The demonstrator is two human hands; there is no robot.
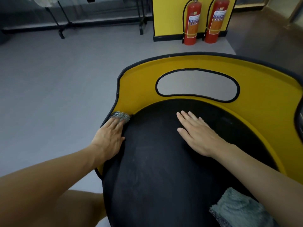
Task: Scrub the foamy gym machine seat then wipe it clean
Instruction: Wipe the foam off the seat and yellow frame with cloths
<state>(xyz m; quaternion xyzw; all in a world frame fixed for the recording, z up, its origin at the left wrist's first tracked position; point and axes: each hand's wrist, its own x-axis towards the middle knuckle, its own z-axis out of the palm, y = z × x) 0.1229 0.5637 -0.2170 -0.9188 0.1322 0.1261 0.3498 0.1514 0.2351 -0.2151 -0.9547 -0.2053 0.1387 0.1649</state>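
My left hand (109,138) presses the scourer (122,116), fingers flat, at the left edge of the seat (155,161). My right hand (196,135) rests released on the seat; a cloth (237,208) lies near right

A: How does light fall on the black seat (160,161)?
B: Dim, cool, even; its yellow rim (141,82) takes a soft sheen.
A: And sharpness?
B: Soft overall. Beyond the seat the fire extinguishers (191,22) lean with wide-angle distortion; nearer than the seat, edges smear.
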